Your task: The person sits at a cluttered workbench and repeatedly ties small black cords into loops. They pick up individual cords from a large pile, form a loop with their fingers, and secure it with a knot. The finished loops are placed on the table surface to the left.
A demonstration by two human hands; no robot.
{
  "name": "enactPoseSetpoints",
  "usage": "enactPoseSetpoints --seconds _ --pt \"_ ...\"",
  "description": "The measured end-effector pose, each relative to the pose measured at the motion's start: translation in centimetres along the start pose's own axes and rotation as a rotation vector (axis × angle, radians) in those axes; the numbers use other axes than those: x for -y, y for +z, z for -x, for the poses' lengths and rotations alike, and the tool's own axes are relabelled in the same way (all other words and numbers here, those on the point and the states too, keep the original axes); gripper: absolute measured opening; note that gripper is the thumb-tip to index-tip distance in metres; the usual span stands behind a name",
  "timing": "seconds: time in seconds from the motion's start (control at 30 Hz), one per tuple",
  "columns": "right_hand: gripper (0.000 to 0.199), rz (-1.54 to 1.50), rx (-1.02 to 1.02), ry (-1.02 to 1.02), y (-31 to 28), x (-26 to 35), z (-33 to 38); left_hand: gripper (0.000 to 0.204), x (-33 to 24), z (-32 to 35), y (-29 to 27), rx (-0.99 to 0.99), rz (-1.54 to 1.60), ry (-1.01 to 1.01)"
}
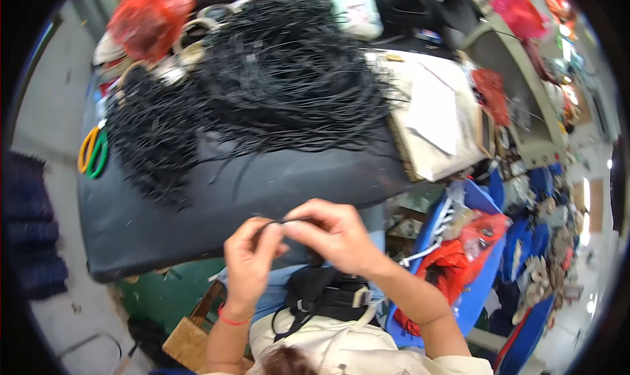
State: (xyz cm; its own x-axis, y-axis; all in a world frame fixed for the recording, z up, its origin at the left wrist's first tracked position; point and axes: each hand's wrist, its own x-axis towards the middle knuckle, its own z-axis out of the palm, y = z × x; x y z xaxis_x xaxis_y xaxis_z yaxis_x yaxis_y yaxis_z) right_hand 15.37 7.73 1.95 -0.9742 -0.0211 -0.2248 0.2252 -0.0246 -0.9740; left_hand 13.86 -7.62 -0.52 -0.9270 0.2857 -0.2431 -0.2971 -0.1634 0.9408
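Close together over the near edge of the black padded table (315,178), my left hand (248,260) and my right hand (338,237) pinch a thin black cord (282,221). The thumb and forefinger of each hand press on it, and the fingertips nearly meet. Most of the cord is hidden by my fingers. Beyond my hands lies a large tangled heap of long black cords (295,79). To its left sits a smaller, denser pile of short black cord pieces (154,122).
Scissors (96,153) with orange and green handles lie at the table's left edge. A white sheet (432,112) rests on a board at the right. Red plastic bags (151,20) stand far left. A blue bin (482,263) holding red plastic is right of my arm.
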Motion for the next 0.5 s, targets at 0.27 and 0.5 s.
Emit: enactPoseSetpoints --seconds 0.27,0.5 --pt "0.018 -0.004 0.068 -0.043 -0.8 -0.4 0.4 0.016 -0.1 -0.1 1.0 -0.080 -0.030 0.014" --pt "0.023 -0.104 0.049 -0.070 0.8 0.0 0.5 0.011 -0.9 -0.8 2.7 -0.266 0.292 0.177"
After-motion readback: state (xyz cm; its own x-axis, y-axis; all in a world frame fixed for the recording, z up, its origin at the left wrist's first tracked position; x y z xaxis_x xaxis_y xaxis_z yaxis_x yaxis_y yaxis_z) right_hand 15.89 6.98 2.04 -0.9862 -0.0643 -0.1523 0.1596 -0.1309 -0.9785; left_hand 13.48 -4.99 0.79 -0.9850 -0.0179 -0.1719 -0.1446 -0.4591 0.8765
